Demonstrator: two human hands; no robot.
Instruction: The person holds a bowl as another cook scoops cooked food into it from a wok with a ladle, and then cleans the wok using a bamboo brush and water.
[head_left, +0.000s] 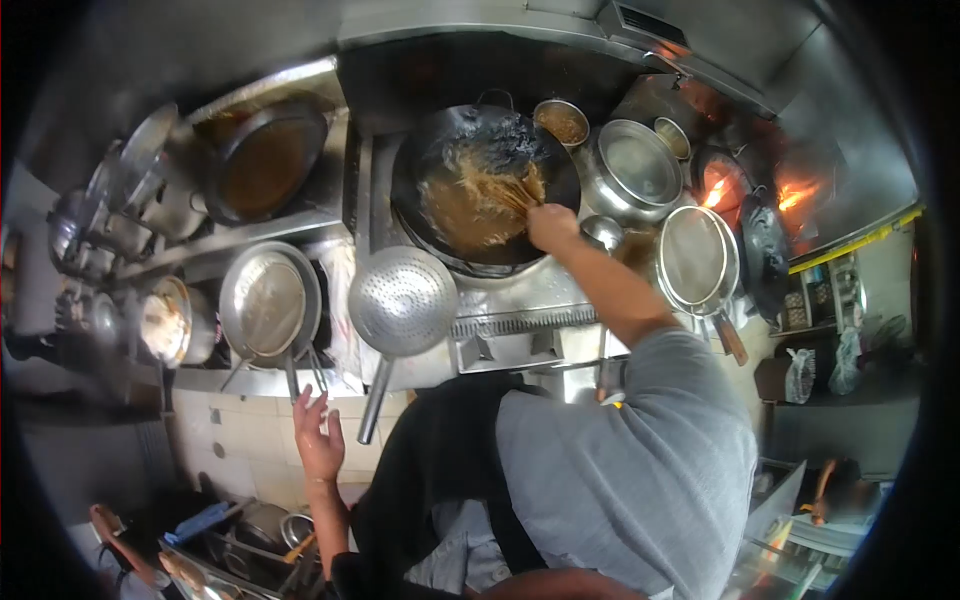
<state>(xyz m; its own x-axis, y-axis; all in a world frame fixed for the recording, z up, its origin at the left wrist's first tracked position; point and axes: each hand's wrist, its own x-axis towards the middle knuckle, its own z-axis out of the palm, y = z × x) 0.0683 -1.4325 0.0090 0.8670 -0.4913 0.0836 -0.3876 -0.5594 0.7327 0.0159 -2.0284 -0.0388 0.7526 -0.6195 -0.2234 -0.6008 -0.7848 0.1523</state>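
My right hand (553,228) is closed around the end of a bamboo brush (505,192), whose bristles rest in the brown liquid of a large black wok (410,165). My left hand (319,440) is raised with its fingers apart and nothing in it, near the handles of the strainers at the stove's front edge. Between my hands lies a perforated metal ladle (403,301), its handle pointing toward me. A round metal ladle (601,233) rests just right of the wok.
Flames (795,194) burn at the back right. A metal pot (640,165) and a wire strainer (693,255) stand right of the wok. On the left are another wok (268,165) and stacked strainers (268,300). Another person's arm (125,540) shows at lower left.
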